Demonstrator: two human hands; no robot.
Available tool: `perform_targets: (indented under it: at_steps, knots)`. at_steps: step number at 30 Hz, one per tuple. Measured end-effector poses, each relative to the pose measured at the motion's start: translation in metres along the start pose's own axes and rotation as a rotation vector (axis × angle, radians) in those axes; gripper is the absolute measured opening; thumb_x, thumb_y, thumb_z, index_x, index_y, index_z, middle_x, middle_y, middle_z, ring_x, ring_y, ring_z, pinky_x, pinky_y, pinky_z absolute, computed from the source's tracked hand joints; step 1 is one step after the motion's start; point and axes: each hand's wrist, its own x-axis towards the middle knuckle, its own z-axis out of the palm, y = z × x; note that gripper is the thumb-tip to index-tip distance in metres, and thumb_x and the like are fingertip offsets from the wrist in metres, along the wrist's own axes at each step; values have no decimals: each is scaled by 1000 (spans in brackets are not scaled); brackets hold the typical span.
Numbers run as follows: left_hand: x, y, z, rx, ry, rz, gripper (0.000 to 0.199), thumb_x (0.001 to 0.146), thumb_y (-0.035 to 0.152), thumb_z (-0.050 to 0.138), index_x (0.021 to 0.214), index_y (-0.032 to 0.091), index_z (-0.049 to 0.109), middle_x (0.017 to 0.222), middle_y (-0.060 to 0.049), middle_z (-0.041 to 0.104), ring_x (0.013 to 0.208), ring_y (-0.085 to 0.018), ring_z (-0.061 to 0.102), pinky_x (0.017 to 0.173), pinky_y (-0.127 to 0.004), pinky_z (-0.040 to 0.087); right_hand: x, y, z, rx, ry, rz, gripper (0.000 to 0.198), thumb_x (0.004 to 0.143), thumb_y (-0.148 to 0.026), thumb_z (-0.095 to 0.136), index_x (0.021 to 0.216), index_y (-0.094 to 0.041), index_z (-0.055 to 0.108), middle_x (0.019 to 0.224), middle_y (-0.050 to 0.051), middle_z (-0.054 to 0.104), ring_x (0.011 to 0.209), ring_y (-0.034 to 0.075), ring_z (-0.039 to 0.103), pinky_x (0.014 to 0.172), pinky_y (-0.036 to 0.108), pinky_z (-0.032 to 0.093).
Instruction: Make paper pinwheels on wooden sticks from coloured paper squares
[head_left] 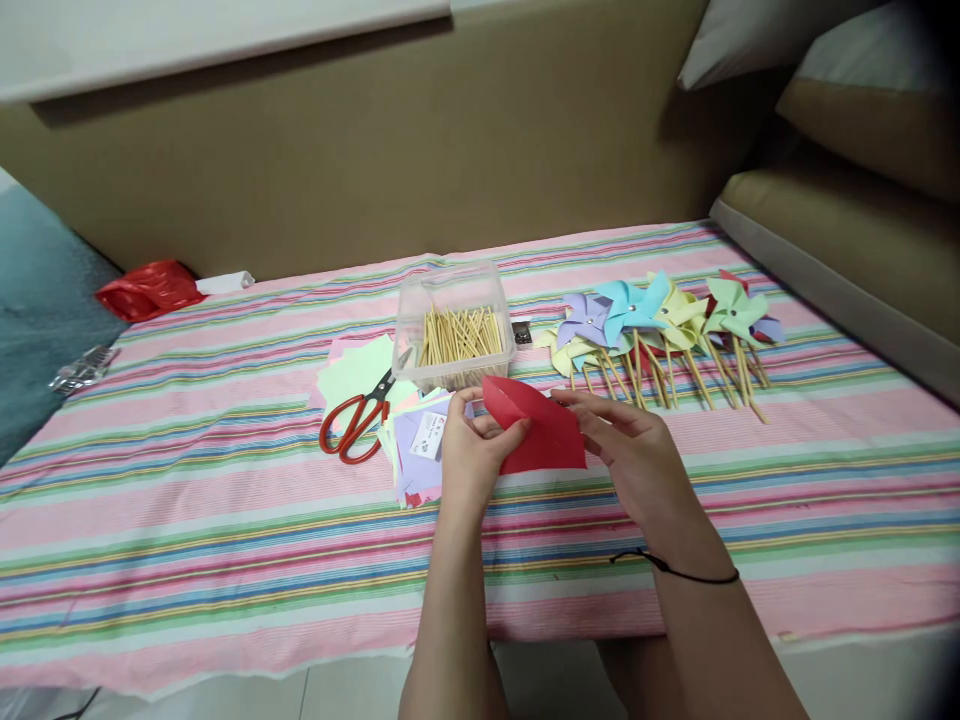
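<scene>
A square of red paper (551, 440) is held up in front of me, its upper part bent over in a curve. My left hand (480, 450) pinches its left side, thumb on the near face. At its right edge, the thumb and fingers of my right hand (630, 440) close on the paper; a tiny dark spot shows by those fingertips, too small to name. Left of my left hand lies a stack of coloured paper (409, 475) with a small white printed card (427, 435) on top. Orange-handled scissors (358, 420) rest across light green paper (360, 365).
Behind my hands stands a clear plastic box (405, 300) of short wooden sticks (461, 338). Several paper pinwheels on sticks (634, 305) lie to the right. A red plastic bag (150, 290) sits far left on the striped cloth (225, 520). A sofa (862, 240) borders the right.
</scene>
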Motion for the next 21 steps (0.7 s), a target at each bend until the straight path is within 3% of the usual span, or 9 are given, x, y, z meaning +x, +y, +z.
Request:
perform_targets:
  at_steps: [3,8,13,21]
  knots:
    - [-1,2,1,-13,3,-9,61,59,30,85,104,21,45,64,-1,71,54,-18,66,56,-26,51,1,0,-1,22,-30,-29,17,66,-38,83,75,-24,78,106,8,75,98,26,69,68,34,59]
    - [-1,3,2,-27,0,-19,61,58,31,86,104,22,46,63,0,70,53,-18,66,56,-27,51,1,0,-3,9,-68,-198,13,65,-27,84,77,-28,77,104,5,75,105,26,67,79,38,59]
    - [-2,3,3,-93,6,-40,63,55,29,87,103,21,48,68,-2,73,58,-20,68,61,-30,54,0,2,-3,-146,-25,-339,7,74,-21,75,78,-27,78,102,5,74,103,24,67,80,38,60]
    - [-3,5,5,-194,22,-72,62,53,25,87,101,20,49,68,-3,73,56,-17,67,60,-28,52,-4,0,2,-471,2,-606,18,80,-13,65,77,-27,76,107,5,71,98,22,69,76,35,60]
